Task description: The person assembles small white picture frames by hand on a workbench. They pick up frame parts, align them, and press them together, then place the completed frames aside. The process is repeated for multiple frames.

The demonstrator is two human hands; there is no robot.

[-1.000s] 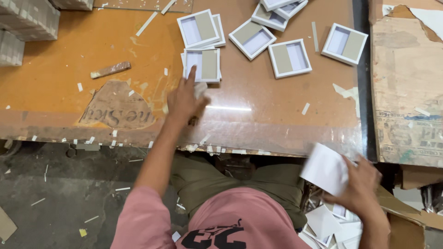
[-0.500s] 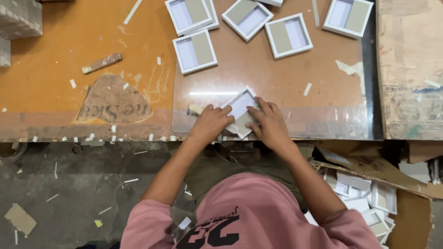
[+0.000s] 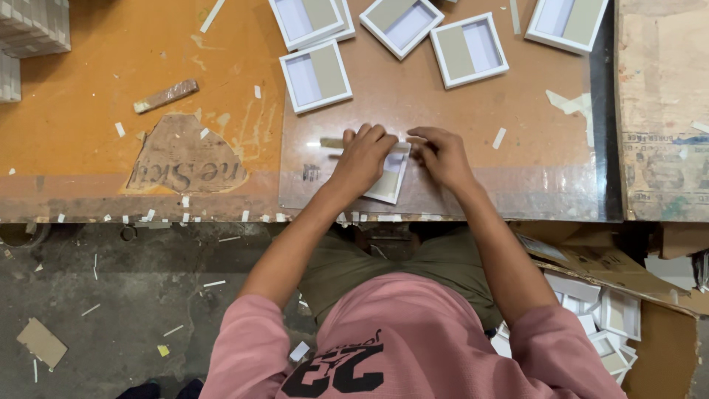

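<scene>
A small white square frame [image 3: 389, 179] with a beige and white inner face lies on the brown glass-covered part of the table [image 3: 517, 185], near its front edge. My left hand [image 3: 363, 157] lies flat on its left half and presses it down. My right hand [image 3: 442, 154] touches its upper right edge with bent fingers. A thin brown strip [image 3: 331, 142] pokes out from under my left fingers.
Several finished white frames [image 3: 317, 75] lie spread at the back of the table. A small wooden stick [image 3: 166, 96] rests on the orange surface at left. Stacked pieces [image 3: 33, 26] stand at far left. A cardboard box of white frames [image 3: 598, 318] sits low right.
One second ago my left hand reached for a frame at the back and my right hand lifted a white piece from the box. Both hands now rest on a frame near the front edge.
</scene>
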